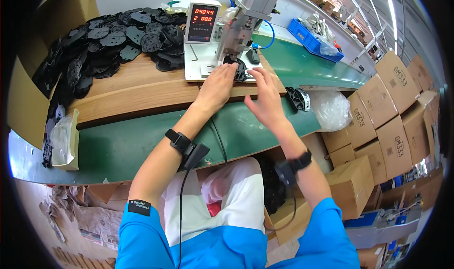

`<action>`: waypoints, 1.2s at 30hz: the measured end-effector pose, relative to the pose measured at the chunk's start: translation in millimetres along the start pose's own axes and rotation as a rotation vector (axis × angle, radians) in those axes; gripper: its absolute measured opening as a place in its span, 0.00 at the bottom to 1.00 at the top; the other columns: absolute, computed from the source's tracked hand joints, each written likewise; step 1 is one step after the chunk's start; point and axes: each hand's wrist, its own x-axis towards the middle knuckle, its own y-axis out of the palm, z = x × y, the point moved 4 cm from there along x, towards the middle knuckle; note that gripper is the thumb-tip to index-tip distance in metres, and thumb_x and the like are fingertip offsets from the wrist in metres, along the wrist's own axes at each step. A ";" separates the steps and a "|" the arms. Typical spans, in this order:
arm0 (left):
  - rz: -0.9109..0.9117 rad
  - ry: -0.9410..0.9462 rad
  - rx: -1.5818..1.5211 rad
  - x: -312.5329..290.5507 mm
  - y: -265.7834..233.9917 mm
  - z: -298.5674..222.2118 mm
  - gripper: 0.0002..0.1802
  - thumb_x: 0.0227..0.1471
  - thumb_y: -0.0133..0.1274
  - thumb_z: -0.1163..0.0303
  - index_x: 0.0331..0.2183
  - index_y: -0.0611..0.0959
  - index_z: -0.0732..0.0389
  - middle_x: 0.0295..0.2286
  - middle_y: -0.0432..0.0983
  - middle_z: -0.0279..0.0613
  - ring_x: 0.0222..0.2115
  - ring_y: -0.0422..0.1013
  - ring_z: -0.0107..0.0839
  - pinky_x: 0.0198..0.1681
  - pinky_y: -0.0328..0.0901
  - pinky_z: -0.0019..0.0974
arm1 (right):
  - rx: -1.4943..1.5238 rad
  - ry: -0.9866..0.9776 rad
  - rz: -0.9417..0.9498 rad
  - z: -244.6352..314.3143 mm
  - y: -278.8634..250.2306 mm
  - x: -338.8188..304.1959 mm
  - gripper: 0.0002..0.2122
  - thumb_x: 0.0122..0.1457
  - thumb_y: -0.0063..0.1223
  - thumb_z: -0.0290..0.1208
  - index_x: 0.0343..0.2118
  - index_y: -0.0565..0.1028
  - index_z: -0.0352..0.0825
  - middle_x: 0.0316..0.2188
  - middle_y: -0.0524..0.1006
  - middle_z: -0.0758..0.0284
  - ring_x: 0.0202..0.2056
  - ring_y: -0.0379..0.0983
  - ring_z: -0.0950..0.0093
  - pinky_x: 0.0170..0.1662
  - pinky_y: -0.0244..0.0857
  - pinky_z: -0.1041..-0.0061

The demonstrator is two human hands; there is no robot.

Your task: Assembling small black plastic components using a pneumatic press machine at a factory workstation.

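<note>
A black plastic part (240,71) sits on the white base (195,63) of a grey bench press, under its metal head (235,35). My left hand (218,87) reaches in from the left, its fingers close together and their tips at the part's left edge; the thumb is hidden. On the other side my right hand (266,99) is open, thumb well apart from the fingers. Its fingertips are beside the part's right edge, and whether they touch it I cannot tell. Both wrists carry black straps with small devices.
A big heap of flat black plastic pieces (113,37) covers the board's left. The display box (202,22) with red digits stands on the press base. Right of the board lie a black-and-silver part (299,99) and a clear plastic bag (330,110). Cardboard boxes (378,99) are stacked at right.
</note>
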 end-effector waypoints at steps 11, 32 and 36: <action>-0.081 0.002 -0.051 -4.9 -9.9 -4.1 0.39 0.45 0.56 0.79 0.60 0.66 0.68 0.57 0.64 0.63 0.55 0.66 0.63 0.58 0.65 0.54 | -0.186 0.045 0.125 -19.8 58.4 36.8 0.16 0.47 0.61 0.16 0.41 0.77 0.32 0.39 0.77 0.61 0.47 0.74 0.55 0.48 0.72 0.57; 0.313 -0.287 0.402 -77.9 -154.9 88.1 0.18 0.54 0.56 0.70 0.48 0.83 0.59 0.46 0.72 0.50 0.54 0.66 0.50 0.71 0.52 0.54 | -0.078 0.054 0.179 -38.1 54.9 41.3 0.13 0.45 0.63 0.19 0.37 0.81 0.35 0.37 0.80 0.62 0.45 0.75 0.58 0.50 0.71 0.58; 0.354 -0.307 0.348 -82.2 -151.7 83.7 0.20 0.53 0.57 0.69 0.49 0.84 0.57 0.51 0.71 0.51 0.57 0.65 0.50 0.70 0.53 0.56 | -0.038 0.089 0.213 -37.0 54.0 43.8 0.14 0.44 0.62 0.19 0.37 0.81 0.34 0.38 0.80 0.61 0.46 0.76 0.57 0.50 0.71 0.59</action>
